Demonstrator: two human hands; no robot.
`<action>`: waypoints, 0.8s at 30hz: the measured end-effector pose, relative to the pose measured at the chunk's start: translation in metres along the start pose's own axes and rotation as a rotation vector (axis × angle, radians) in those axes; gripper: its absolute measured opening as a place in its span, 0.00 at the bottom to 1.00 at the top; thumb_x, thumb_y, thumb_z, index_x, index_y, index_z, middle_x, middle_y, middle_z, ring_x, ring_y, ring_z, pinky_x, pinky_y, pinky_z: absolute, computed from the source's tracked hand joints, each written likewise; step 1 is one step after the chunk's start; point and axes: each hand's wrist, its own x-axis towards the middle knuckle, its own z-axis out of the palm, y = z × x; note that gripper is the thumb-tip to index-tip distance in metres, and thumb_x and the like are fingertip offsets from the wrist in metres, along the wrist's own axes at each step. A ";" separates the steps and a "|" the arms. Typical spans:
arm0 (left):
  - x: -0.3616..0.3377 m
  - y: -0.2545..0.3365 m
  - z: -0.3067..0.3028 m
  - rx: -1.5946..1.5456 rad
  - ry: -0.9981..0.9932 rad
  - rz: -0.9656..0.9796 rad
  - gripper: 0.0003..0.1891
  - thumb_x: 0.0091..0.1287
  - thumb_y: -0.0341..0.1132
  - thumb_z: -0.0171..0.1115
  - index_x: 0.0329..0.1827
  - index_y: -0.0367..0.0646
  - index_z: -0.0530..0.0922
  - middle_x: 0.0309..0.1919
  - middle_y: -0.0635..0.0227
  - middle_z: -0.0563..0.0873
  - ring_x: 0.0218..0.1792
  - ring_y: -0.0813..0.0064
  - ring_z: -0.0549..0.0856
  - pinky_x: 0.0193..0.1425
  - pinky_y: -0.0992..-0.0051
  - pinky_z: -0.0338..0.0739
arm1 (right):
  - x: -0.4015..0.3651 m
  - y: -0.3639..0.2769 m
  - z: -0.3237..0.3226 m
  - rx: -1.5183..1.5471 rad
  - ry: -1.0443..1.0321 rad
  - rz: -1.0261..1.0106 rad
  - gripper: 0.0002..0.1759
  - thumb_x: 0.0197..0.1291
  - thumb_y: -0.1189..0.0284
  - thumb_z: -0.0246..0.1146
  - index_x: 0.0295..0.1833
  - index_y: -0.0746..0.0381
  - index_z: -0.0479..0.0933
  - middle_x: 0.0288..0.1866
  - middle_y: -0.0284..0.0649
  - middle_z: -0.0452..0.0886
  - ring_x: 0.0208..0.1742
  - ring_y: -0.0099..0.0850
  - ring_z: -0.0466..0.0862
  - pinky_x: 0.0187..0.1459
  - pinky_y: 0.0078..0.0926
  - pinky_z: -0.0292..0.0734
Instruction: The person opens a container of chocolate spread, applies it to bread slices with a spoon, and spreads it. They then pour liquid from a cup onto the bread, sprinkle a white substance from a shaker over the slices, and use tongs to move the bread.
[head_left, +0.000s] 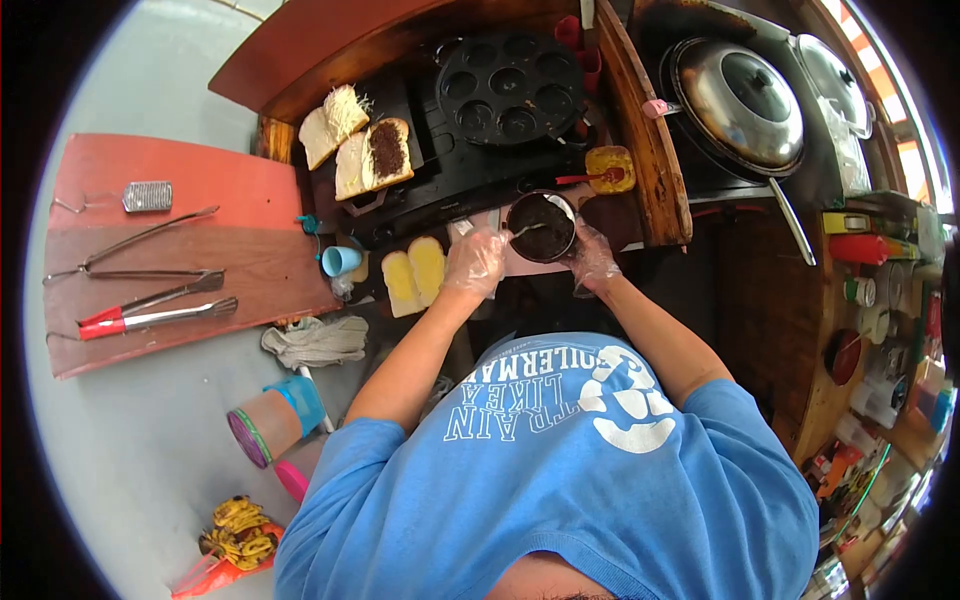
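My left hand (474,262), in a clear plastic glove, is closed around the handle of a metal spoon (524,231). The spoon's far end dips into a dark bowl (512,218) and its tip is hard to make out. Dark brown filling coats the inside of the bowl. My right hand (593,262), gloved too, grips the bowl's right side. Left of my left hand lie two bread slices with yellow spread (414,275). Farther up, bread with chocolate sprinkles (385,150) and bread with grated cheese (335,122) rest by the stove.
A black round-hollowed pan (510,85) sits on the stove. Right of it stand a yellow container with a red spatula (608,172), a wooden partition (640,110) and a lidded wok (740,100). Tongs (150,270) and a grater (148,197) lie on the left board, near a blue cup (341,261).
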 end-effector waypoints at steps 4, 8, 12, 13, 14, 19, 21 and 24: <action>-0.022 -0.023 0.014 -0.119 0.059 0.146 0.11 0.70 0.32 0.57 0.43 0.42 0.88 0.37 0.48 0.87 0.41 0.46 0.87 0.47 0.54 0.81 | -0.006 -0.006 0.010 -0.060 0.011 0.040 0.24 0.74 0.55 0.59 0.65 0.59 0.76 0.61 0.38 0.82 0.60 0.34 0.83 0.58 0.41 0.82; -0.041 -0.014 0.015 -0.246 0.087 -0.121 0.11 0.69 0.29 0.57 0.45 0.42 0.88 0.33 0.47 0.87 0.38 0.48 0.88 0.41 0.55 0.81 | -0.009 -0.008 0.031 -0.065 -0.068 0.054 0.24 0.74 0.56 0.60 0.67 0.59 0.75 0.62 0.38 0.81 0.61 0.34 0.81 0.62 0.43 0.80; -0.059 -0.016 0.032 -0.476 0.228 -0.088 0.10 0.69 0.28 0.63 0.50 0.38 0.88 0.23 0.62 0.84 0.26 0.72 0.83 0.33 0.73 0.76 | -0.016 -0.009 0.053 -0.080 -0.103 0.068 0.25 0.74 0.56 0.60 0.68 0.59 0.74 0.64 0.38 0.80 0.62 0.34 0.80 0.63 0.43 0.79; -0.062 -0.016 0.033 -0.567 0.198 -0.158 0.10 0.68 0.30 0.62 0.48 0.40 0.88 0.31 0.47 0.87 0.34 0.49 0.88 0.38 0.60 0.80 | -0.017 -0.007 0.058 -0.091 -0.107 0.076 0.25 0.74 0.56 0.60 0.68 0.59 0.74 0.64 0.38 0.80 0.62 0.34 0.80 0.63 0.43 0.79; -0.065 -0.016 0.032 -0.572 0.207 -0.168 0.10 0.68 0.30 0.62 0.48 0.40 0.88 0.31 0.47 0.87 0.34 0.49 0.88 0.38 0.60 0.80 | -0.018 -0.005 0.062 -0.112 -0.083 0.063 0.26 0.74 0.55 0.61 0.68 0.59 0.74 0.64 0.38 0.79 0.62 0.34 0.80 0.63 0.43 0.79; -0.080 -0.015 0.021 -0.803 0.160 -0.214 0.11 0.69 0.27 0.60 0.49 0.34 0.87 0.24 0.59 0.85 0.26 0.71 0.84 0.35 0.72 0.78 | -0.024 0.003 0.081 -0.114 -0.086 0.046 0.28 0.73 0.53 0.61 0.69 0.59 0.73 0.66 0.40 0.79 0.64 0.36 0.80 0.64 0.45 0.78; -0.084 -0.019 0.023 -0.826 0.169 -0.177 0.12 0.70 0.26 0.59 0.52 0.33 0.85 0.25 0.65 0.84 0.25 0.77 0.80 0.33 0.76 0.75 | -0.027 0.004 0.092 -0.122 -0.081 0.018 0.27 0.75 0.55 0.59 0.69 0.62 0.71 0.65 0.42 0.79 0.64 0.38 0.80 0.63 0.45 0.80; -0.087 -0.011 0.013 -0.967 0.116 -0.291 0.13 0.72 0.26 0.59 0.56 0.33 0.84 0.27 0.71 0.82 0.23 0.84 0.75 0.27 0.81 0.70 | -0.036 0.005 0.108 -0.143 -0.066 0.022 0.27 0.75 0.55 0.58 0.69 0.63 0.71 0.65 0.43 0.78 0.65 0.39 0.80 0.64 0.46 0.80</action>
